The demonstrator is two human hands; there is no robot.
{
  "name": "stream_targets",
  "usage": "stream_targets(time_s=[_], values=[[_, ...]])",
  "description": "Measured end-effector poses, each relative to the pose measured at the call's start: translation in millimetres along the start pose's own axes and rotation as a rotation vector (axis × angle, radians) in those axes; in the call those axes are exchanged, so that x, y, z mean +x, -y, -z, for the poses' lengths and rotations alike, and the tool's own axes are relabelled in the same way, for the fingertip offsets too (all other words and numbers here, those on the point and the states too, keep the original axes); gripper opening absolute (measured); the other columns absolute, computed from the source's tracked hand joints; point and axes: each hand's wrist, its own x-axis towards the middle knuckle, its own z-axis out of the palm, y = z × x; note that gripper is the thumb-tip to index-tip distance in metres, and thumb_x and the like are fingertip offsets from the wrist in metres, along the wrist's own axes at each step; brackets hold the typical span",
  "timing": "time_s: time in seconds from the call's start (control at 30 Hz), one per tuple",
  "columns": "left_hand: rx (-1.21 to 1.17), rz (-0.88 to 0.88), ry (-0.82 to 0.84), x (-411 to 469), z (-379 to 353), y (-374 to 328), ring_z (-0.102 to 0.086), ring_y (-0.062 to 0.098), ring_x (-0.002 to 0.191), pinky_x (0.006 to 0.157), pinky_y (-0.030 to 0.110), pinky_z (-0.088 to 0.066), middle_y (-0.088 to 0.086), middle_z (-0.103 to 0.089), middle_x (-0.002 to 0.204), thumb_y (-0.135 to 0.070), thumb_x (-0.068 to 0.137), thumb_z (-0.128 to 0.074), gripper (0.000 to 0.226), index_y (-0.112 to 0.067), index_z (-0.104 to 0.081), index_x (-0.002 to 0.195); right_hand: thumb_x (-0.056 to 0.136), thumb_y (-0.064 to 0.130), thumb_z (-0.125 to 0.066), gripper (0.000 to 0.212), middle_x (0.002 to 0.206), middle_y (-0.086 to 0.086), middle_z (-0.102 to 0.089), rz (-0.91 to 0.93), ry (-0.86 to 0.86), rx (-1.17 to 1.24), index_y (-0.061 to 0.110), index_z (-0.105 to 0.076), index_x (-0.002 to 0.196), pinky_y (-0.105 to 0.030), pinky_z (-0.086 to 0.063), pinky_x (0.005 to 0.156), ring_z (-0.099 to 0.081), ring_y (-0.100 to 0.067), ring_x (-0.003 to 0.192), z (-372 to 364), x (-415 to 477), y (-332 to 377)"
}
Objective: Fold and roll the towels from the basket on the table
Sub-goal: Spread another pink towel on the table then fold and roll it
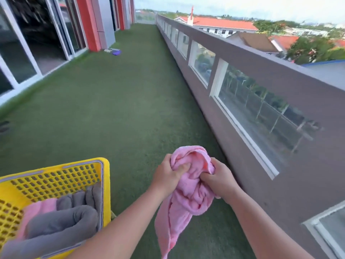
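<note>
My left hand (169,176), right hand (219,181) gripped bunched pink terry towel (186,202) mid-air, lower centre; yellow perforated plastic basket (56,176) lower left. Step, I judged: opening towel. Next needed corners found, spread flat.

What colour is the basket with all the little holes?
Yellow. The basket shows best in the head view, bottom left.

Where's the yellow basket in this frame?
Head view, lower left corner: the yellow basket sits left of the left hand, which grips a pink towel; grey towels lie inside.
</note>
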Motion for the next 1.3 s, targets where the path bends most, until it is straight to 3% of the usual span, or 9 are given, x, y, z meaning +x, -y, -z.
stream_targets(time_s=[0.17,0.37,0.53,0.63,0.8,1.0,1.2,1.3], values=[[0.016,0.033,-0.148,115,15,-4,-0.066,0.013,0.085,0.077,0.035,-0.054,-0.007,-0.069,0.093,-0.046,0.084,-0.076,0.029,-0.027,-0.059,0.097,0.073,0.025,-0.065,0.011,0.067,-0.002,-0.064,0.088,0.123,0.000,0.023,-0.058,0.081,-0.024,-0.039,0.039,-0.053,-0.016,0.048,-5,144,25],[0.021,0.114,-0.402,238,48,4,-0.065,0.010,0.095,0.088,0.041,-0.055,-0.010,-0.068,0.105,-0.061,0.077,-0.070,0.048,-0.029,-0.059,0.111,0.074,0.022,-0.061,0.012,0.070,-0.002,-0.065,0.263,0.384,-0.006,0.021,-0.061,0.085,-0.024,-0.039,0.039,-0.055,-0.017,0.050,-38,313,77],[-0.005,0.207,-0.634,301,97,10,-0.068,0.010,0.094,0.084,0.045,-0.059,-0.012,-0.069,0.105,-0.067,0.073,-0.066,0.053,-0.033,-0.060,0.112,0.072,0.019,-0.061,0.015,0.071,0.001,-0.066,0.377,0.581,-0.034,0.022,-0.062,0.086,-0.023,-0.039,0.040,-0.057,-0.015,0.053,-91,414,135],[-0.021,0.251,-0.760,340,140,23,-0.067,0.010,0.095,0.084,0.045,-0.058,-0.013,-0.069,0.106,-0.067,0.072,-0.067,0.052,-0.034,-0.060,0.112,0.072,0.020,-0.062,0.016,0.073,0.001,-0.068,0.445,0.692,-0.058,0.023,-0.062,0.088,-0.023,-0.040,0.041,-0.058,-0.016,0.053,-143,470,173],[-0.035,0.276,-0.837,396,212,53,-0.067,0.008,0.095,0.085,0.040,-0.058,-0.013,-0.069,0.106,-0.056,0.079,-0.071,0.044,-0.032,-0.060,0.114,0.073,0.022,-0.062,0.013,0.073,-0.003,-0.069,0.499,0.788,-0.066,0.020,-0.062,0.086,-0.025,-0.043,0.042,-0.059,-0.016,0.053,-224,537,223],[-0.002,0.298,-0.923,465,335,67,-0.067,0.005,0.094,0.086,0.039,-0.057,-0.015,-0.071,0.104,-0.058,0.076,-0.071,0.043,-0.037,-0.062,0.113,0.072,0.027,-0.062,0.016,0.077,-0.007,-0.071,0.559,0.874,-0.085,0.018,-0.061,0.084,-0.034,-0.052,0.048,-0.062,-0.019,0.059,-331,616,318],[0.028,0.339,-1.102,513,459,94,-0.066,0.005,0.093,0.086,0.035,-0.055,-0.015,-0.071,0.102,-0.045,0.078,-0.076,0.036,-0.037,-0.063,0.110,0.079,0.013,-0.062,0.017,0.083,-0.004,-0.071,0.605,1.039,0.002,0.022,-0.063,0.094,-0.033,-0.055,0.051,-0.067,-0.016,0.064,-451,676,410],[0.063,0.371,-1.211,533,518,111,-0.065,0.006,0.094,0.083,0.035,-0.053,-0.014,-0.070,0.104,-0.042,0.078,-0.076,0.039,-0.035,-0.062,0.113,0.078,0.014,-0.067,0.025,0.092,-0.003,-0.072,0.612,1.116,0.071,0.025,-0.064,0.101,-0.047,-0.061,0.064,-0.071,-0.021,0.077,-522,706,449]])
